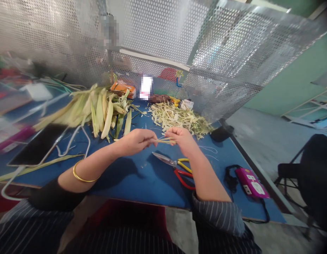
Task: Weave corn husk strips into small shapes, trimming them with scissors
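Note:
Between my two hands runs a thin bundle of pale plant strips (pixel 163 140), held level above the blue table. My left hand (pixel 140 141) pinches its left end, fingers pressed together. At the other end the fingers of my right hand (pixel 180 137) are closed on the same strips. A fine thread seems to run near the fingertips, too thin to follow. Below the hands lie scissors (pixel 174 163) with one yellow and one red handle, blades partly apart. Loose white thread (pixel 209 149) rests right of my right hand.
Long pale husk leaves (pixel 100 109) are heaped at the back left, and shredded strips (pixel 176 118) at the back centre. A dark tablet (pixel 39 144) with a white cable lies left. A magenta box (pixel 252 182) with a black cord sits right. Perforated metal sheeting (pixel 158 24) stands behind the table.

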{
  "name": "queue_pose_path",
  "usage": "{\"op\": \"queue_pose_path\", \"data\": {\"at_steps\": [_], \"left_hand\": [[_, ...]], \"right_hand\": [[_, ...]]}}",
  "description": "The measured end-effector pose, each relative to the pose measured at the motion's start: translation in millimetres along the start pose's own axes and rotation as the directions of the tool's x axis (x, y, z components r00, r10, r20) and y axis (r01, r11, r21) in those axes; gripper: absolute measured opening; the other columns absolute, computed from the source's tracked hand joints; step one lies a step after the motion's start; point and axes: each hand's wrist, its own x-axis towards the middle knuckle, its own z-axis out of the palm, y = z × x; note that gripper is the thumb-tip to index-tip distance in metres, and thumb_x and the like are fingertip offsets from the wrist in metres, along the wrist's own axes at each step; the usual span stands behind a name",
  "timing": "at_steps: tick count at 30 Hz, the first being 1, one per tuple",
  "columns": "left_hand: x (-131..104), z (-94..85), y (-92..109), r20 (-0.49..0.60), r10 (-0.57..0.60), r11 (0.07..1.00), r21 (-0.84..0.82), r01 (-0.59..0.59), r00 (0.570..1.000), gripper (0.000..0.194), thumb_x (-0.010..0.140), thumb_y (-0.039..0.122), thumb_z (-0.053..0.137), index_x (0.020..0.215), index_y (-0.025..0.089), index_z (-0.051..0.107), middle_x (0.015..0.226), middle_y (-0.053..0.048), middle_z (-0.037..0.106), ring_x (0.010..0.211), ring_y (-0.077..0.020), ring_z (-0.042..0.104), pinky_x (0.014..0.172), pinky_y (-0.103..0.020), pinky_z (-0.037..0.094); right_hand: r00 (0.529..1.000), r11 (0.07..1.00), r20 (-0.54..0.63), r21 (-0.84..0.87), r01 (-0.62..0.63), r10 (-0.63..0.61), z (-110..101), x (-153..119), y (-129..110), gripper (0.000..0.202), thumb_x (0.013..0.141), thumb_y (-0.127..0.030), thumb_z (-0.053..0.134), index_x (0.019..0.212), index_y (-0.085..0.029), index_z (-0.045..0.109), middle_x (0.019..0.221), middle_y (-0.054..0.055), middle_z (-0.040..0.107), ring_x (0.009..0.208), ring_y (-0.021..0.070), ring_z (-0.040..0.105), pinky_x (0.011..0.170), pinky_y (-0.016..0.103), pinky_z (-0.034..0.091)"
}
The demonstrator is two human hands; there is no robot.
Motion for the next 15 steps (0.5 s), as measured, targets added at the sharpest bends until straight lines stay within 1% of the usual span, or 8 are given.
{"op": "queue_pose_path", "data": {"at_steps": [3, 4, 6, 8, 10, 11, 13, 15], "left_hand": [[2, -2.4, -2, -0.22, -0.116, 0.989, -0.112, 0.093, 0.969, 0.023, 0.088, 0.024, 0.044, 0.08, 0.019, 0.064, 0.057, 0.001, 0.051, 0.052, -0.0117, 0.047, 0.053, -0.022, 0.033], [2, -2.7, -4, -0.294, -0.143, 0.988, -0.105, 0.117, 0.945, 0.022, 0.088, 0.024, 0.045, 0.079, 0.019, 0.064, 0.057, 0.001, 0.051, 0.052, -0.012, 0.047, 0.053, -0.022, 0.033], [4, -2.5, -9, -0.403, -0.147, 0.987, 0.002, 0.161, 0.903, 0.021, 0.087, 0.022, 0.046, 0.077, 0.019, 0.065, 0.06, -0.001, 0.054, 0.058, -0.0138, 0.049, 0.057, -0.023, 0.033], [4, -0.9, -15, -0.436, -0.091, 0.967, 0.176, 0.184, 0.896, 0.02, 0.086, 0.019, 0.046, 0.076, 0.019, 0.063, 0.068, -0.004, 0.058, 0.068, -0.0165, 0.052, 0.065, -0.025, 0.035], [3, 2.5, -19, -0.357, -0.043, 0.934, 0.317, 0.164, 0.933, 0.018, 0.083, 0.014, 0.046, 0.074, 0.019, 0.062, 0.074, -0.005, 0.058, 0.071, -0.018, 0.051, 0.068, -0.027, 0.035], [2, 4.5, -19, -0.272, -0.031, 0.925, 0.356, 0.131, 0.962, 0.018, 0.08, 0.011, 0.047, 0.073, 0.019, 0.061, 0.073, -0.005, 0.056, 0.069, -0.0179, 0.05, 0.067, -0.027, 0.035], [0, 7.5, -17, -0.043, -0.004, 0.933, 0.358, 0.019, 0.999, 0.018, 0.075, 0.006, 0.049, 0.07, 0.019, 0.061, 0.069, -0.004, 0.054, 0.064, -0.017, 0.048, 0.065, -0.027, 0.035], [-2, 7.6, -11, 0.154, 0.07, 0.96, 0.259, -0.109, 0.986, 0.019, 0.075, 0.007, 0.049, 0.072, 0.02, 0.063, 0.071, -0.004, 0.058, 0.067, -0.0169, 0.051, 0.067, -0.026, 0.037]], "right_hand": [[0.999, 0.998, -0.028, 0.06, 0.02, -0.018, 21, 2, 9, 0.024, 0.075, -0.04, 0.061, 0.07, -0.017, 0.059, 0.045, -0.006, 0.042, 0.042, 0.0088, 0.037, 0.047, 0.024, 0.032], [0.996, 0.998, -0.067, -0.008, 0.055, -0.056, 29, -1, 10, 0.024, 0.079, -0.04, 0.058, 0.069, -0.018, 0.058, 0.045, -0.006, 0.041, 0.043, 0.0095, 0.037, 0.048, 0.025, 0.032], [0.964, 0.943, -0.117, -0.262, 0.203, -0.24, 45, -11, 7, 0.022, 0.084, -0.035, 0.053, 0.069, -0.019, 0.057, 0.053, -0.003, 0.046, 0.05, 0.0113, 0.042, 0.052, 0.026, 0.034], [0.884, 0.77, -0.033, -0.508, 0.387, -0.466, 53, -22, 0, 0.021, 0.088, -0.029, 0.048, 0.072, -0.019, 0.057, 0.067, 0.002, 0.053, 0.063, 0.0135, 0.048, 0.062, 0.027, 0.037], [0.817, 0.608, 0.063, -0.635, 0.476, -0.574, 51, -30, -8, 0.021, 0.09, -0.026, 0.044, 0.076, -0.019, 0.058, 0.074, 0.004, 0.055, 0.068, 0.0145, 0.049, 0.065, 0.028, 0.037], [0.807, 0.577, 0.079, -0.659, 0.482, -0.585, 47, -32, -12, 0.021, 0.09, -0.026, 0.044, 0.077, -0.02, 0.059, 0.075, 0.005, 0.056, 0.069, 0.0146, 0.05, 0.066, 0.028, 0.037], [0.832, 0.62, 0.054, -0.641, 0.453, -0.552, 35, -28, -16, 0.02, 0.09, -0.026, 0.046, 0.075, -0.02, 0.058, 0.074, 0.004, 0.056, 0.069, 0.0143, 0.05, 0.066, 0.027, 0.037], [0.901, 0.76, 0.053, -0.517, 0.394, -0.431, 22, -20, -16, 0.02, 0.086, -0.028, 0.051, 0.07, -0.02, 0.057, 0.068, 0.001, 0.055, 0.065, 0.0133, 0.05, 0.063, 0.026, 0.037]]}}
